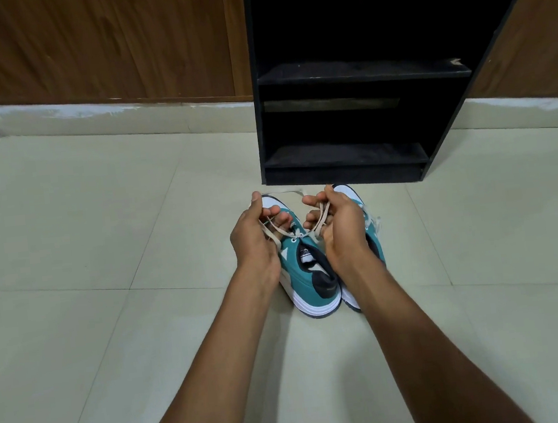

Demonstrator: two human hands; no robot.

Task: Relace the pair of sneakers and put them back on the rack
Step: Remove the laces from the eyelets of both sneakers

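Two teal sneakers are set side by side on the tiled floor, toes toward the black rack [344,159] and heels toward the person. The left sneaker [307,277] is being laced. Its lace [274,230] is gripped on both sides. The left hand [254,239] has its fingers curled round one strand. The right hand [339,229] has the other strand wound over its curled fingers. Both strands are drawn up and apart from the top eyelets, which lie between the two hands and just below them.

The sneaker's long axis runs straight away from the person, in line with the rack opening just beyond the toes. The step in hand is judged to be the tightening or tying of this lace near the top of the tongue. The right sneaker [373,236] is largely hidden under the right wrist. A loose-looking lace is seen at its outer side, so whether it has been fully laced cannot be told.

For the later placing, the rack's lowest shelf [340,155] lies straight ahead of both hands. Neither hand is clearly nearer to it. A forward push or lift along the sneakers' own axis would be called for.
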